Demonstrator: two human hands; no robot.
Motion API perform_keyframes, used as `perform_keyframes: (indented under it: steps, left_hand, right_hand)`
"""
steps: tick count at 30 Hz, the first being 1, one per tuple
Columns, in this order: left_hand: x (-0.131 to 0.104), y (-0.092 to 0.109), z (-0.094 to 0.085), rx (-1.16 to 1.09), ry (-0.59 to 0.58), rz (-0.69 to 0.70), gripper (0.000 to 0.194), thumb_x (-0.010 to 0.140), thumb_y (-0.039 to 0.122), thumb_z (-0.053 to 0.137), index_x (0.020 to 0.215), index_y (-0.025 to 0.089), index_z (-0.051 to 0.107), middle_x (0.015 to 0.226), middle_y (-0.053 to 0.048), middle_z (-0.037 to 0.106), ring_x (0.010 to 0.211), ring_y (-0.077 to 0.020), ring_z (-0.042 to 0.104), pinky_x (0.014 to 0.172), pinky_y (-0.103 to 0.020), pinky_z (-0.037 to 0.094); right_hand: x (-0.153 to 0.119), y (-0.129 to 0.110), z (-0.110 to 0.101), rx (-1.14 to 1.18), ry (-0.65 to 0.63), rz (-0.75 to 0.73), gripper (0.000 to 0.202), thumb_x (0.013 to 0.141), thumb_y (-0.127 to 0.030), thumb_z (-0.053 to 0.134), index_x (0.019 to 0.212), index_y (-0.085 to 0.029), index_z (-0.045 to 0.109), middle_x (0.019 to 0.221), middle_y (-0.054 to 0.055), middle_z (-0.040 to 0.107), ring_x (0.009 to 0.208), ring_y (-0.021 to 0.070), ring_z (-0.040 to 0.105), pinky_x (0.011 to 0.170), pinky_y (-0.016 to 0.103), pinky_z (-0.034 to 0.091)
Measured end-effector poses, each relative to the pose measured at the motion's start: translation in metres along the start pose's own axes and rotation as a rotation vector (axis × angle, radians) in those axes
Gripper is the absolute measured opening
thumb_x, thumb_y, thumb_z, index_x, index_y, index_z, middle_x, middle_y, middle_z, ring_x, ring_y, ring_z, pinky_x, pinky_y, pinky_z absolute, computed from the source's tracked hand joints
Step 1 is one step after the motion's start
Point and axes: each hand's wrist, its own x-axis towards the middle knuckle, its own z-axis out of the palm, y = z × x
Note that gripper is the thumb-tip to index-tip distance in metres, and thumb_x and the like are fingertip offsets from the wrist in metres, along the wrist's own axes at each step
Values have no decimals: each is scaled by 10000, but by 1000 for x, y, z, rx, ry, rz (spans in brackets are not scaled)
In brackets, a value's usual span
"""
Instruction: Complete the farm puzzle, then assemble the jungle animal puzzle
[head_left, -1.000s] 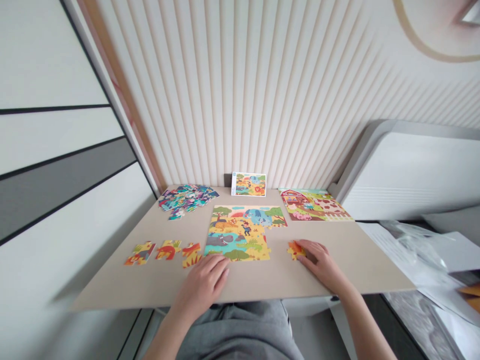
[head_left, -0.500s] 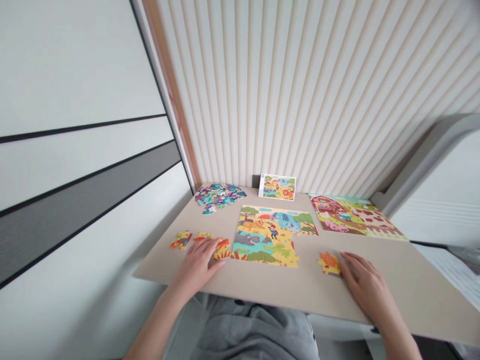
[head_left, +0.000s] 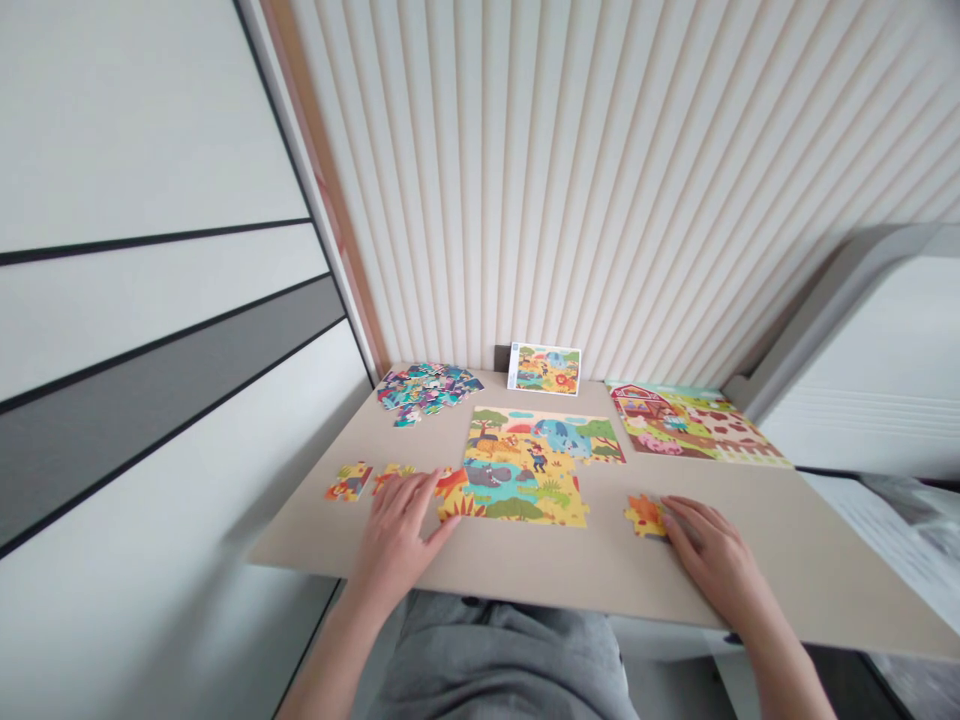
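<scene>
My left hand [head_left: 401, 530] pinches a red-and-yellow jigsaw piece [head_left: 459, 505] between thumb and index finger, against the left edge of a partly joined animal jigsaw [head_left: 517, 470]. Its other fingers partly cover an orange-yellow piece [head_left: 390, 474]. Farther left lies a loose piece [head_left: 349, 482] with a lion-like picture. On the right, my right hand [head_left: 712, 555] rests flat with its fingers stretched out, the fingertips at the right edge of an orange-and-yellow piece [head_left: 643, 516]. The animal jigsaw has a stepped gap at its lower right.
A picture card [head_left: 545, 369] of the same scene stands at the back. Purple-teal jigsaw pieces [head_left: 429, 388] are heaped at the back left. A farm jigsaw [head_left: 697, 427] lies at the back right. A white wall panel borders the table's [head_left: 525, 575] left side.
My left hand has slid its piece to the right, up to the animal jigsaw's edge. My right hand stays by its piece. The whole view has shifted slightly.
</scene>
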Motion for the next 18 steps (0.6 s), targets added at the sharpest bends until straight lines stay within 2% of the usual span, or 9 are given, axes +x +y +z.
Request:
perform_keyframes:
  steps: [4,7,12,18]
  left_hand:
    - [7,37,8,-100,-24,71,644,960,405,697,1528,227,452,1274,-127,674,1209,-300,638,1173,-555,446]
    - [7,53,15,-133,-34,126,620,953,396,706,1504,219,485,1272,-125,674,1210,-296,640,1183,-559,440]
    - [4,60,19,-162,-69,162,582,951,403,706,1470,214,524,1255,-121,684,1187,-291,646,1173,-555,447]
    - [4,61,24,-196,-143,146,634,919,440,729,1486,241,527,1271,-117,687,1213,-320,636,1177,-581,439]
  right_hand:
    - [1,-8,-5,8,22,10,361,1047,-456,488,1259,-243,688,1280,119,720,1177,315,667,1047,515,523]
    - [1,-13,-7,0,28,24,353,1050,-444,486,1247,-235,692,1261,122,727,1166,311,671,1043,508,525]
    - [2,-18,-8,-9,42,44,344,1051,-441,488,1232,-235,697,1260,114,730,1179,311,664,1038,499,523]
    - [3,-23,-12,-4,28,61,351,1056,-437,467,1238,-244,698,1260,110,729,1173,303,667,1054,497,515]
